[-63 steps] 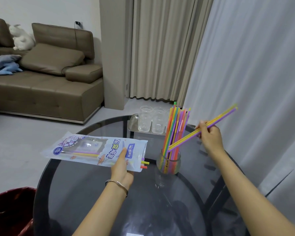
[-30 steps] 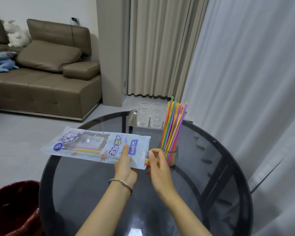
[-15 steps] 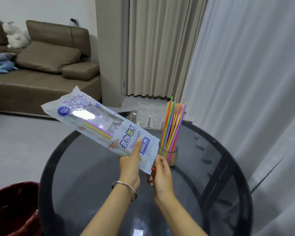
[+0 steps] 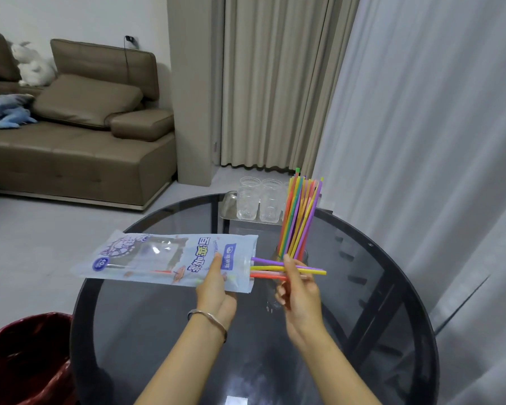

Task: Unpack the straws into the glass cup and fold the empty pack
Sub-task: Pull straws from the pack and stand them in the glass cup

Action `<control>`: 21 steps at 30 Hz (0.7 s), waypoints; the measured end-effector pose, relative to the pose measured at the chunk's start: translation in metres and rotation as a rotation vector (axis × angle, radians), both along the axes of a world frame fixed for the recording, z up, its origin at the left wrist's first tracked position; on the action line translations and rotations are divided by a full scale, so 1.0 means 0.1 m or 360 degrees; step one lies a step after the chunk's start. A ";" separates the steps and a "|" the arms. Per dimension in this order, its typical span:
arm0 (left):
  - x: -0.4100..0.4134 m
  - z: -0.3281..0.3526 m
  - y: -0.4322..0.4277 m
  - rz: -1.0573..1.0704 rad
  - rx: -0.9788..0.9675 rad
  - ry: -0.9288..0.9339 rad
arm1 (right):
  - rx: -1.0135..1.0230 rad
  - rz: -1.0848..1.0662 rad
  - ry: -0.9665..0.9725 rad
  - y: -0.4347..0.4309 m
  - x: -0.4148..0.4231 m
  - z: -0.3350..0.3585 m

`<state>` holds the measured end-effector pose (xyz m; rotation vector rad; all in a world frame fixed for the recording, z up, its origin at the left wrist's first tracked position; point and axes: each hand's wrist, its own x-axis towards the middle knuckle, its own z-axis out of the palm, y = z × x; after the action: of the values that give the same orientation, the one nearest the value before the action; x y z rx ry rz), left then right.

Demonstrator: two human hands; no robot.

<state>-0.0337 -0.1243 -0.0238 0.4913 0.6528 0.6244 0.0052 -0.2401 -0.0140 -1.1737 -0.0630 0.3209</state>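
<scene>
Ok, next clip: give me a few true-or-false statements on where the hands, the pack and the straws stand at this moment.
1. The left hand holds the straw pack. True.
2. The right hand is empty. False: it pinches a few straws sticking out of the pack's open end.
3. The glass cup has coloured straws standing in it. True.
4. The pack is already folded. False: it is flat and unfolded, with straws partly inside.
</scene>
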 end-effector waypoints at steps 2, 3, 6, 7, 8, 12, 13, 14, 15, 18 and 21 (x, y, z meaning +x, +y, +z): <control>0.02 0.00 -0.07 -0.0012 -0.0001 0.0034 | -0.0077 0.0148 -0.0002 0.04 -0.06 0.01; 0.02 0.00 -0.08 -0.0019 0.0000 0.0039 | -0.0126 0.0205 -0.0008 0.04 -0.06 0.02; 0.00 -0.01 -0.03 -0.0038 -0.0050 -0.0030 | -0.0199 0.0151 -0.0030 -0.05 0.04 0.07; -0.02 0.00 0.01 -0.0029 -0.0066 -0.0055 | -0.0216 0.0094 -0.0038 -0.09 0.09 0.09; -0.03 0.01 0.04 -0.0009 -0.0070 -0.0081 | -0.0237 0.0043 -0.0049 -0.14 0.13 0.11; -0.03 0.03 0.06 0.0007 -0.0074 -0.0092 | -0.0242 -0.0050 -0.0095 -0.19 0.21 0.14; -0.03 0.04 0.02 -0.0003 -0.0076 -0.0083 | -0.0241 -0.0038 -0.0099 -0.18 0.19 0.14; -0.03 0.04 -0.02 -0.0016 -0.0079 -0.0075 | -0.0248 -0.0012 -0.0105 -0.16 0.15 0.13; -0.02 0.03 -0.06 -0.0021 -0.0074 -0.0065 | -0.0263 0.0028 -0.0122 -0.13 0.11 0.12; 0.00 0.02 -0.17 -0.0039 -0.0033 -0.0016 | -0.0338 0.0165 -0.0207 -0.06 0.00 0.08; -0.01 0.01 -0.19 -0.0055 -0.0026 -0.0031 | -0.0382 0.0111 -0.0207 -0.07 0.03 0.10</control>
<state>-0.0348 -0.1435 -0.0228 0.4798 0.6296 0.5904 0.0083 -0.2473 -0.0038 -1.4319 -0.1835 0.3197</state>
